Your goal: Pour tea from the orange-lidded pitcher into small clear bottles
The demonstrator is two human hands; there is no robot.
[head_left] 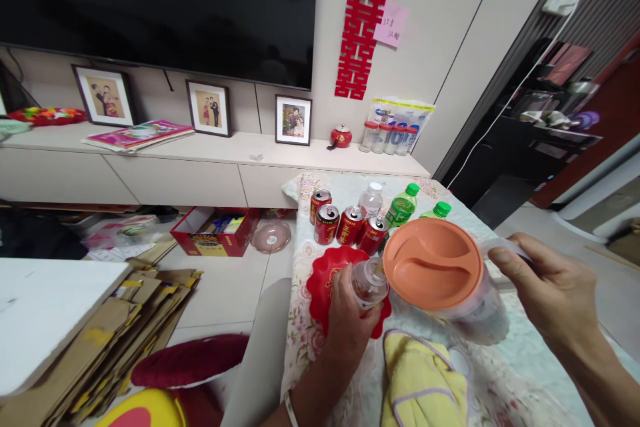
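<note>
My left hand (345,313) is closed around a transparent plastic bottle (369,285) with an uncapped mouth, held over a red scalloped plate (319,277). The fingers of my right hand (557,287) wrap round the handle of a transparent pitcher (483,317) with an orange lid (434,267). The pitcher tilts left, its lid edge right at the bottle's mouth. Whether liquid is flowing I cannot tell. Behind the plate stand several red drink cans (351,227). A white-capped bottle (371,200) and green-capped bottles (403,205) are further back. A yellow towel (425,380) lies in front.
The floral tablecloth (305,340) covers the table. Beyond it, a white cabinet (220,153) carries framed photos (209,107) and red-lidded jars (385,139). Left on the floor are flattened cardboard (115,340), a red box (215,233) and a maroon cushion (190,359).
</note>
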